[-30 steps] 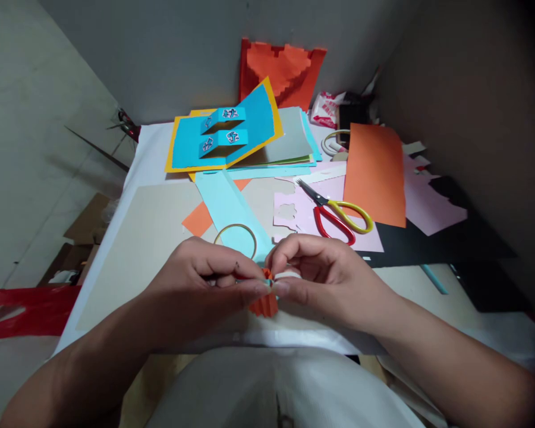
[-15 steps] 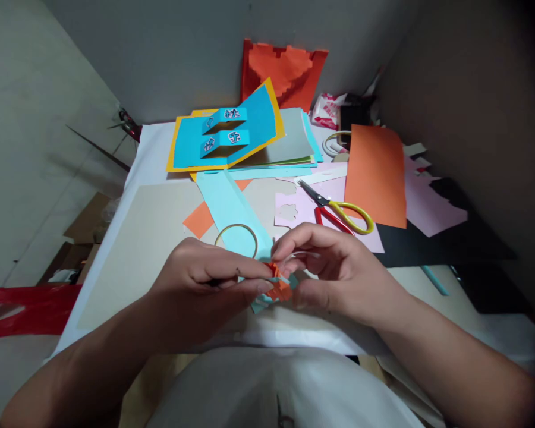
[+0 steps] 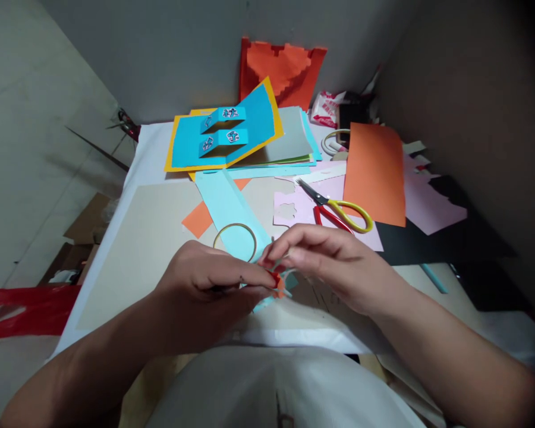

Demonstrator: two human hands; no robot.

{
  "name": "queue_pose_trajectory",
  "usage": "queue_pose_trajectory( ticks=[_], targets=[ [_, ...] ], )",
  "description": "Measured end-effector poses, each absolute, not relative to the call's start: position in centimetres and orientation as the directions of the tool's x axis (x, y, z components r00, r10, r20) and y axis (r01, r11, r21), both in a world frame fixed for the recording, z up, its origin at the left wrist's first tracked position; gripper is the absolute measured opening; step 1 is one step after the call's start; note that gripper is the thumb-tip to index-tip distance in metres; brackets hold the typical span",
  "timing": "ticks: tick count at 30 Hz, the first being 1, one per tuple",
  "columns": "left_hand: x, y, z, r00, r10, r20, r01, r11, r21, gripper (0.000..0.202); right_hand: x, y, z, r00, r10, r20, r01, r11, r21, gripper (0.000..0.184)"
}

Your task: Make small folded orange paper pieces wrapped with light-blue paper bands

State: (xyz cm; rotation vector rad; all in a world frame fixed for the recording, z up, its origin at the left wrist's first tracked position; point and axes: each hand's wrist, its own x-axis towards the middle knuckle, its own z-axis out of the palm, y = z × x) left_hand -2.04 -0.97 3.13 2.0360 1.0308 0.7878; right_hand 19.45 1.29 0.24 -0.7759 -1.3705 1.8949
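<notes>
My left hand (image 3: 214,282) pinches a small folded orange paper piece (image 3: 280,285) between thumb and forefinger, low over the table's front. A pale edge shows along the piece, and part of it is hidden by the fingers. Just above, my right hand (image 3: 339,264) has its thumb and fingers closed together around a thin pale strip (image 3: 288,271), mostly covered by the fingertips. Light blue paper (image 3: 290,280) shows beneath the hands. Beyond them, a roll of tape (image 3: 235,224) lies on a long light blue paper strip (image 3: 225,193).
Scissors (image 3: 325,202) with red and yellow handles lie on cut pink paper (image 3: 310,190). Orange sheets (image 3: 374,175) and black paper (image 3: 446,249) are to the right. A blue and yellow pop-up card (image 3: 185,142) stands open at the back. A red card (image 3: 276,71) leans on the wall.
My right thumb has moved up from beside the orange piece to meet the fingertips. The right hand now sits slightly higher; the left hand still holds the piece.
</notes>
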Motion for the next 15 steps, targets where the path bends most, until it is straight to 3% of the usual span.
queue_pose_trajectory(
  ticks=[2, 5, 8, 15],
  targets=[
    [-1.92, -1.2, 3.26, 0.483, 0.861, 0.158, 0.423, -0.388, 0.819, 0.016, 19.17, 1.32, 0.22, -0.682, 0.718, -0.139, -0.175, -0.345, -0.922, 0.008],
    [-2.0, -1.36, 3.32, 0.478, 0.868, 0.137, 0.408, -0.357, 0.84, 0.015, 18.92, 1.31, 0.26, -0.725, 0.672, -0.151, -0.206, -0.421, -0.884, 0.012],
    [-2.33, -1.2, 3.26, 0.492, 0.856, 0.156, 0.372, -0.369, 0.852, 0.012, 18.93, 1.3, 0.31, -0.728, 0.675, -0.116, -0.232, -0.403, -0.885, 0.022],
    [-2.61, -0.73, 3.0, 0.503, 0.85, 0.156, 0.42, -0.399, 0.815, 0.009, 18.8, 1.19, 0.15, -0.668, 0.739, -0.093, -0.221, -0.316, -0.922, 0.026]
  ],
)
